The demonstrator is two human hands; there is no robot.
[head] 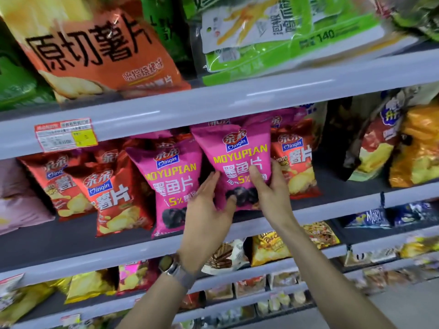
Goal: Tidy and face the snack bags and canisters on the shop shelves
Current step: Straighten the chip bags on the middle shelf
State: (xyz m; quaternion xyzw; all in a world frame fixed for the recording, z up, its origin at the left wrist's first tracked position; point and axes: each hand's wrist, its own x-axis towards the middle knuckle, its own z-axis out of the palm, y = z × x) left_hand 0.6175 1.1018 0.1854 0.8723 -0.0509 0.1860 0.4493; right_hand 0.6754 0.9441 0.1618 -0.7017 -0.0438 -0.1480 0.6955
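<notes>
A pink MOYUPIAN snack bag (237, 157) stands upright on the middle shelf (344, 186). My left hand (206, 210) grips its lower left edge, thumb over the front. My right hand (270, 188) holds its lower right side, thumb pressed on the front. A second pink bag (171, 184) leans just to the left, touching my left hand. Red Qinqin chip bags (114, 193) sit further left, and another red bag (297, 162) stands behind my right hand.
A big orange chip bag (102, 48) and green packets (285, 36) fill the upper shelf. Yellow and dark bags (415, 148) stand at the right. Lower shelves hold small snack packs (268, 248). A price tag (65, 136) hangs on the upper shelf edge.
</notes>
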